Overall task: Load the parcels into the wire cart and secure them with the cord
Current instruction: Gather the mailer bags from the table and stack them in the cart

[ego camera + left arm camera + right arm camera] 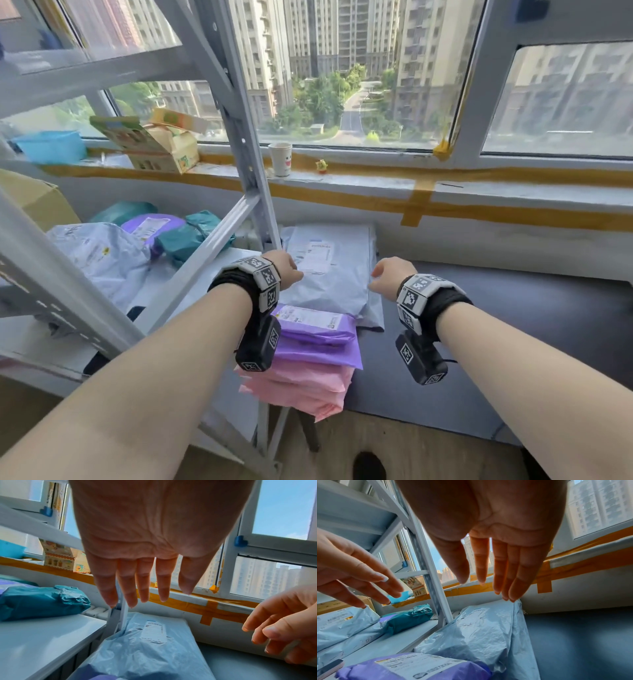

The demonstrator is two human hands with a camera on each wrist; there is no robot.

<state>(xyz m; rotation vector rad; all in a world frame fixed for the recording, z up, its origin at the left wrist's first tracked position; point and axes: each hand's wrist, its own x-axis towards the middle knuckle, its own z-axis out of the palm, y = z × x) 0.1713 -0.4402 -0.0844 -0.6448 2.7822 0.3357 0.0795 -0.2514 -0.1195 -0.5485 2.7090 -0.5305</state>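
A large pale blue parcel (329,274) with a white label lies on the dark table (513,325) against the wall. My left hand (286,269) hovers over its left edge, my right hand (385,277) over its right edge. Both hands have straight fingers and hold nothing; in the left wrist view the left fingers (130,588) hang above the pale blue parcel (154,649), and in the right wrist view the right fingers (501,574) do the same (488,628). Nearer me lie a purple parcel (318,339) and a pink parcel (301,387). No wire cart or cord shows.
A grey metal shelf rack (246,164) stands left of the parcels, its post touching the blue parcel. On its shelf lie a teal parcel (191,236), another purple one (150,226) and a pale blue one (99,257). A paper cup (280,159) stands on the taped windowsill.
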